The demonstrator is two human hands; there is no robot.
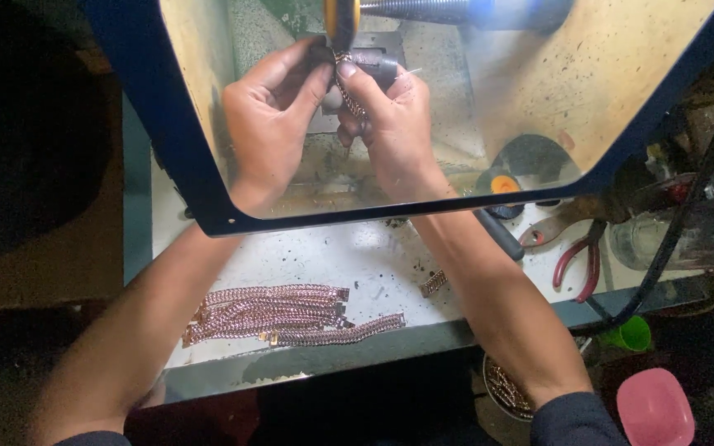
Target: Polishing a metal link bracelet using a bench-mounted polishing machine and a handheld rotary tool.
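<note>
Both my hands reach behind a clear shield in a dark blue frame (183,165). My left hand (270,116) and my right hand (394,124) together pinch a short copper-coloured chain piece (349,91). They hold it up against a spinning yellow-edged wheel (342,21) on a threaded shaft (423,8). The chain hangs down between my fingers. Its upper end meets the wheel's lower edge.
Several more copper chain lengths (278,315) lie in a pile on the white bench (357,256) near its front edge, with a small loose piece (434,283) to the right. Red-handled pliers (576,256), a glass jar (671,235), a green cup (631,334) and a pink cup (654,409) sit right.
</note>
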